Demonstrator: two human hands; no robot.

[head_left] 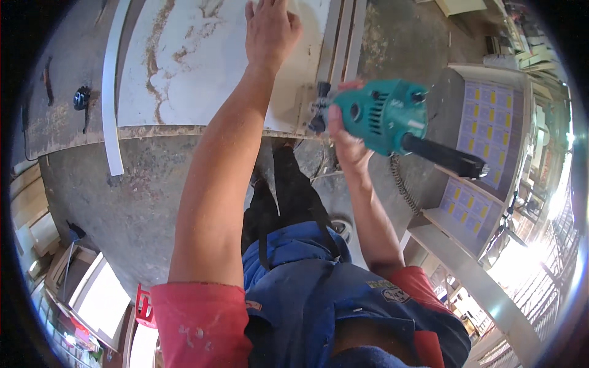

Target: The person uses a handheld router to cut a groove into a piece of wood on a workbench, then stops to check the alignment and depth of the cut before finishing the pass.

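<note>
My left hand (273,32) rests on a large white board (208,80), its thumb and little finger apart. The upper picture edge cuts off some of its fingertips. In my right hand (347,138) is a teal trim router (386,115), gripped around the body near its base and tilted onto its side. Its base and black knobs face the board's near right corner; whether they touch is unclear. The thick black rear end of the router points away to the right. Sawdust (154,55) lies in streaks across the board.
A long white strip (111,92) sticks out past the worktable's near edge. A black tape measure (81,98) lies at the left. Narrow wooden strips (343,43) run along the board's right side. A coiled hose (402,187) hangs near a cabinet (515,116) with papers.
</note>
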